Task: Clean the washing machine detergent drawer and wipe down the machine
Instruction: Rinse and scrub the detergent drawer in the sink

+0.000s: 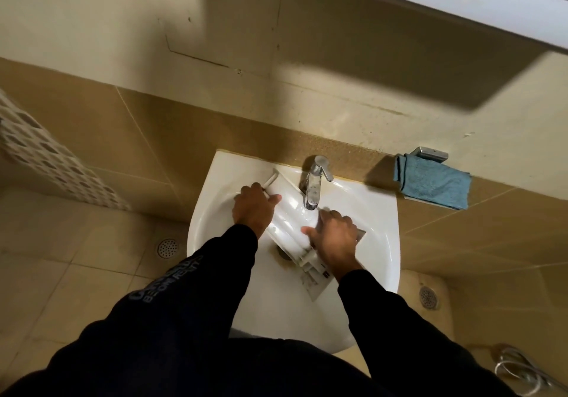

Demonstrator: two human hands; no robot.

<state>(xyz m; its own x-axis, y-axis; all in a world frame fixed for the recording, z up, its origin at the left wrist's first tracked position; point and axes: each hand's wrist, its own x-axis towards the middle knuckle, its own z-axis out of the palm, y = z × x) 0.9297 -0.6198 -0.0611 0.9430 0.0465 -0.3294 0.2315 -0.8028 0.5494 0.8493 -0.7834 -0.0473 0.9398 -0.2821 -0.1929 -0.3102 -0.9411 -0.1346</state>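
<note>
A white detergent drawer [292,212] lies slantwise across the white sink [378,221], its front panel up at the far left and its rear end near the drain. My left hand [253,207] grips the drawer near the front panel, thumb over its top. My right hand [335,237] holds the drawer's lower part, fingers curled over its edge beneath the chrome tap [313,183]. Whether water is running cannot be told.
A blue cloth [433,183] hangs on a metal holder at the wall, right of the sink. Floor drains [167,247] sit left and right below the basin. A shower hose [516,372] lies on the floor at the lower right.
</note>
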